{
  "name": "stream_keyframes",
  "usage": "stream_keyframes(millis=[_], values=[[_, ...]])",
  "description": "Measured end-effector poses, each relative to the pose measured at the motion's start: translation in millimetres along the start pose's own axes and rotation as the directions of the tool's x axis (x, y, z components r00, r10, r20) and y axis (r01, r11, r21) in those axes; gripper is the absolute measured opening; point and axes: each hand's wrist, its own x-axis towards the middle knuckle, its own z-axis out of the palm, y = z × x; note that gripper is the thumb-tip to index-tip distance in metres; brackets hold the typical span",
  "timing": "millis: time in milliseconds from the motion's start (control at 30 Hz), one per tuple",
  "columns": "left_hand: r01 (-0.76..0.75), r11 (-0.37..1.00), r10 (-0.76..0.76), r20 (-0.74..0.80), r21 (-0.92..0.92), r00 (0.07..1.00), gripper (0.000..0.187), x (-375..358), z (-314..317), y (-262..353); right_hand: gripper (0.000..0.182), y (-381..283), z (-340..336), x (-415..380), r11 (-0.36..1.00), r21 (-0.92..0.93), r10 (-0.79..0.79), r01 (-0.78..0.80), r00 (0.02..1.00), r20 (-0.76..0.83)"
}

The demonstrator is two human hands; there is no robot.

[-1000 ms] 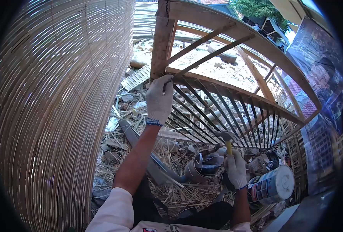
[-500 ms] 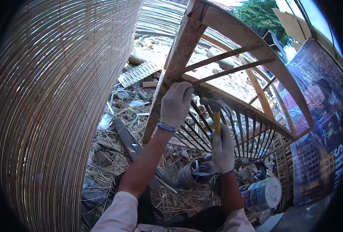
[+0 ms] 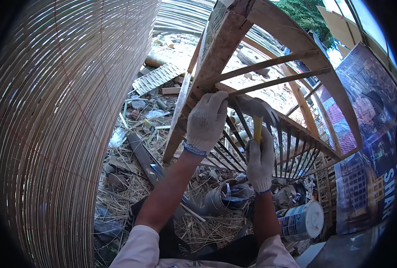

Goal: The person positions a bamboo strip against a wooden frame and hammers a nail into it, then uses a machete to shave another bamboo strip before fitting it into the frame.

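A wooden frame (image 3: pixel 223 49) with rows of thin dark slats stands tilted in front of me. My left hand (image 3: pixel 206 120), in a white knitted glove with a blue cuff, is raised to the frame's inner corner. Its fingers are closed at the beam, and whatever they pinch is too small to make out. My right hand (image 3: pixel 260 158), gloved too, is wrapped round the yellow handle of a hammer (image 3: pixel 257 127). The hammer's head is blurred and lies beside the slats, just right of my left hand.
A tall screen of thin strips (image 3: pixel 60 134) fills the left side. Straw and scraps cover the ground, with a dark plank (image 3: pixel 140 154) among them. A paint bucket (image 3: pixel 303 221) lies at lower right, near a printed banner (image 3: pixel 368 134).
The hammer and my right hand have moved slightly right, and the hammer head is now blurred. My left hand stays at the frame's corner. The view has shifted a little.
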Motion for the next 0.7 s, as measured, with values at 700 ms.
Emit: stream_keyframes(millis=[700], values=[[-0.169,0.985,0.166,0.077,0.036,0.983,0.017,4.9,-5.7,-10.3,0.053,25.0,4.0,23.6,0.726,-0.491,-0.511,0.481,0.856,0.082]])
